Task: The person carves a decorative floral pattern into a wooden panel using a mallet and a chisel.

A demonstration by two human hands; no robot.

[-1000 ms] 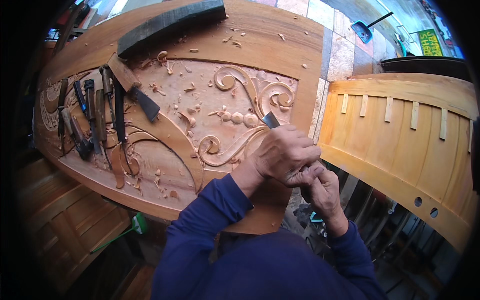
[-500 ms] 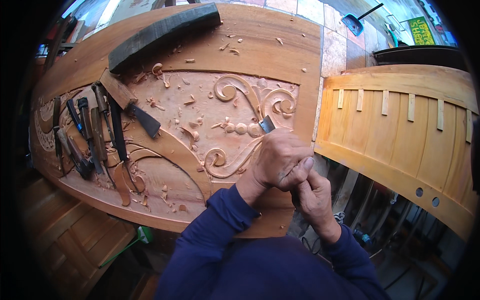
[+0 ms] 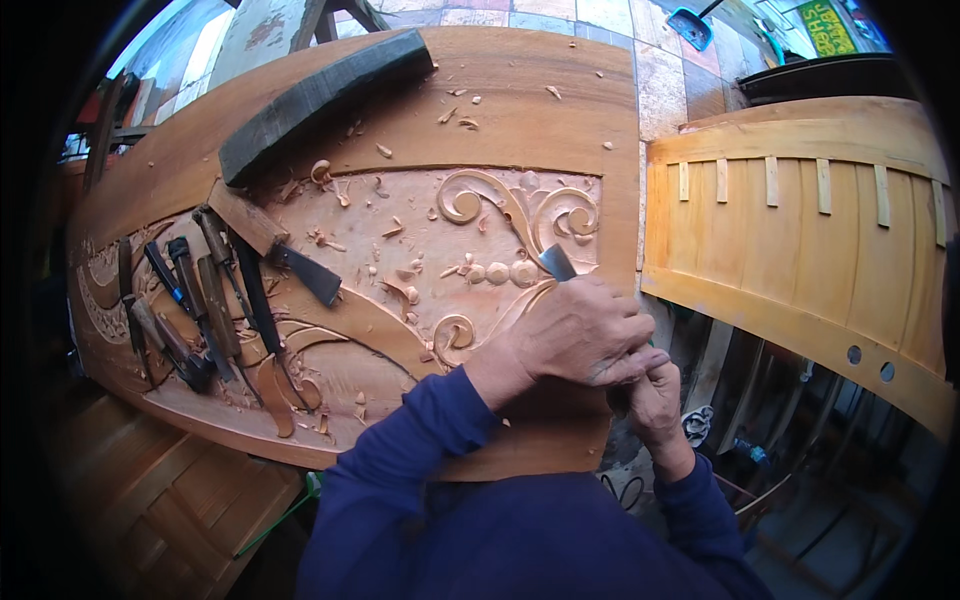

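Observation:
A carved wooden panel (image 3: 520, 110) lies in front of me, with raised scrolls (image 3: 462, 203) and a short row of round beads (image 3: 497, 272). My left hand (image 3: 585, 335) is wrapped around the lower part of a chisel (image 3: 558, 262). Its flat steel blade shows beyond my fingers, over the carving between the beads and the right-hand scroll. Just below and to the right, my right hand (image 3: 655, 400) is closed around the chisel's handle end, mostly hidden by the fingers. Whether the cutting edge touches the wood, I cannot tell.
Several carving tools (image 3: 205, 290) lie on the panel's left part, beside a wide-bladed tool (image 3: 315, 278). A long dark block (image 3: 320, 110) rests at the far edge. Curled shavings (image 3: 408, 292) are scattered about. A lighter slatted wooden panel (image 3: 790, 240) stands at the right.
The view has shifted a little. My hands, earlier stacked tightly, have spread slightly along the chisel, and my left hand lies flatter. The blade has moved slightly right along the carving.

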